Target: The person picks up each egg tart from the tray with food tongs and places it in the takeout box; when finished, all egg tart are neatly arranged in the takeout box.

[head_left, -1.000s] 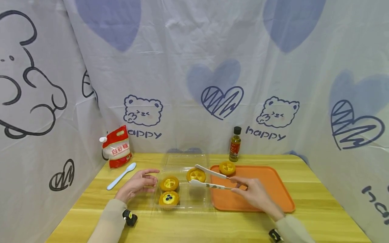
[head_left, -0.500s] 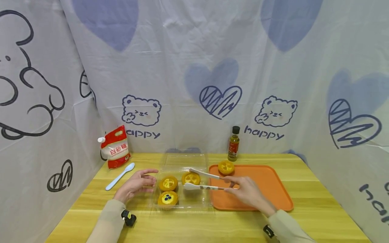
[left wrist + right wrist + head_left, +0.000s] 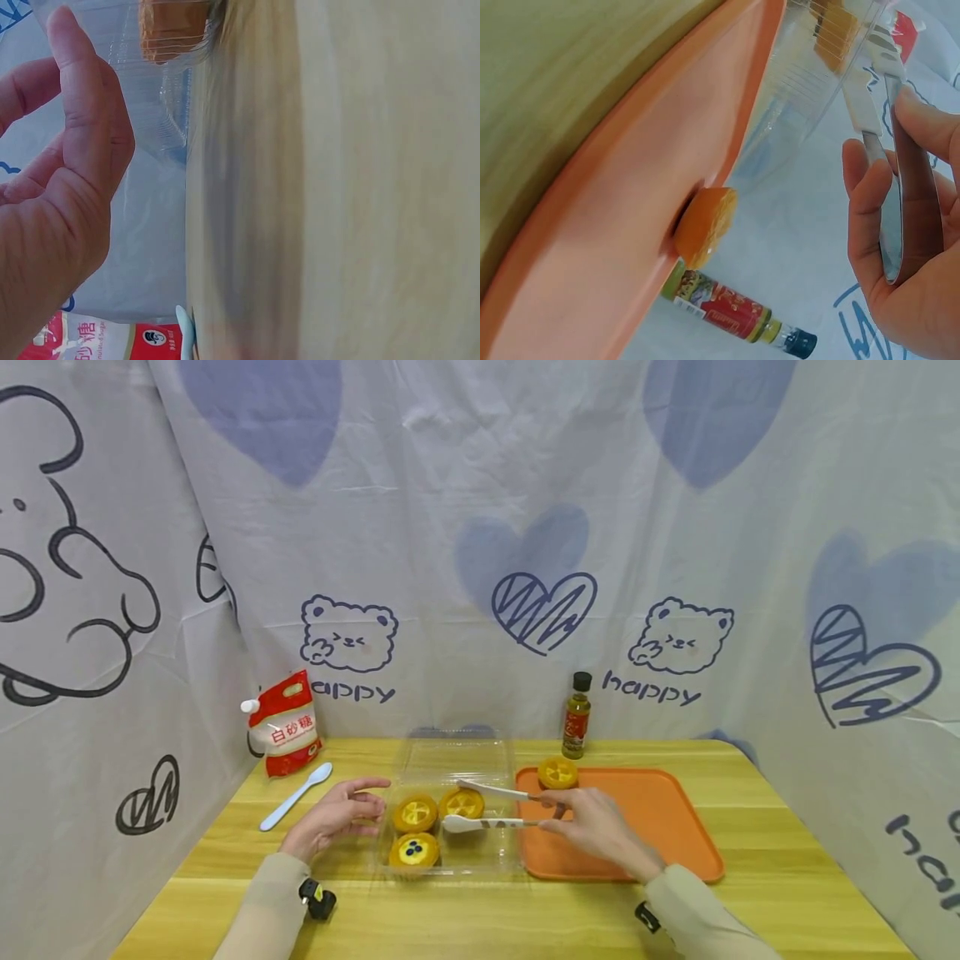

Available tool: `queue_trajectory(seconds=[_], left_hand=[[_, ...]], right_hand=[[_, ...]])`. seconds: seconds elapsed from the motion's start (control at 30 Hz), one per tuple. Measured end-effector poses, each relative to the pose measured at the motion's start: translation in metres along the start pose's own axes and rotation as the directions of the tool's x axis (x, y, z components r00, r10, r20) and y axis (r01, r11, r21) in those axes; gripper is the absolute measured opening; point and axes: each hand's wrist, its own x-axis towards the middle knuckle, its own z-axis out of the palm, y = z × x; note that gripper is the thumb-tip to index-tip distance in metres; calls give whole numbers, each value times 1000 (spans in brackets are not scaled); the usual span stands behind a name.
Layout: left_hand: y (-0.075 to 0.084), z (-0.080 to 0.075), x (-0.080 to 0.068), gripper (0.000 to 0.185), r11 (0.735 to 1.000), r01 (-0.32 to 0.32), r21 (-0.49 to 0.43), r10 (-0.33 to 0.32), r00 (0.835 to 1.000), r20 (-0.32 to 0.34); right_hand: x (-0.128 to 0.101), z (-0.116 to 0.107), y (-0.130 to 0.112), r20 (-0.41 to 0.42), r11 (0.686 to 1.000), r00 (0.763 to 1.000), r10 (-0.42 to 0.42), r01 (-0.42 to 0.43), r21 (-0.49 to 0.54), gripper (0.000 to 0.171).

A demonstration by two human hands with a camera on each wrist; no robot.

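Observation:
My right hand (image 3: 596,828) holds a pair of tongs (image 3: 491,824) with white tips and metal arms. Their tips lie on either side of an egg tart (image 3: 463,807) with yellow wedges on top, inside the clear plastic box (image 3: 491,871). Left of it in the box are another wedge-topped tart (image 3: 415,814) and a tart with dark berries (image 3: 414,852). My left hand (image 3: 337,818) is at the box's left side, fingers loosely bent and holding nothing. Whether its fingertips touch the box, I cannot tell. The tongs' arms stand apart in the right wrist view (image 3: 911,187).
An orange tray (image 3: 637,827) lies right of the box, one tart (image 3: 558,774) at its back left corner. Behind stands a sauce bottle (image 3: 576,718). At left are a sugar bag (image 3: 285,727) and a pale blue spoon (image 3: 296,797). The box's lid (image 3: 453,758) stands open behind it.
My right hand and the tongs have moved left, and the tart between the tips has shifted left in the box, beside the other two. The left hand stays in place.

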Motion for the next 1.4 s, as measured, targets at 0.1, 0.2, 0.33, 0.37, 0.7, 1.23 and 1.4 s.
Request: queue_trajectory(seconds=[0.1, 0.2, 0.33, 0.37, 0.7, 1.23, 1.4], left_hand=[[-1, 0, 0, 58, 1000, -6, 1, 6, 1000, 4], [-2, 0, -1, 58, 1000, -7, 6, 7, 1000, 5], [-3, 0, 0, 55, 1000, -5, 8, 5, 1000, -3], [-3, -1, 0, 55, 1000, -5, 7, 5, 1000, -4], [-2, -1, 0, 54, 1000, -10, 10, 10, 1000, -9], [-3, -1, 1, 54, 1000, -14, 6, 14, 1000, -4], [-3, -1, 1, 54, 1000, -14, 10, 14, 1000, -6]], right_hand=[[3, 3, -1, 2, 1000, 1000, -13, 13, -24, 37], [5, 6, -1, 3, 999, 1000, -17, 17, -44, 37], [6, 7, -1, 3, 998, 1000, -20, 20, -61, 37], [6, 7, -1, 3, 998, 1000, -21, 21, -61, 37], [9, 2, -1, 17, 998, 1000, -20, 21, -58, 42], [8, -15, -6, 57, 996, 998, -1, 5, -86, 41], [7, -9, -5, 44, 996, 999, -5, 9, -85, 38]])
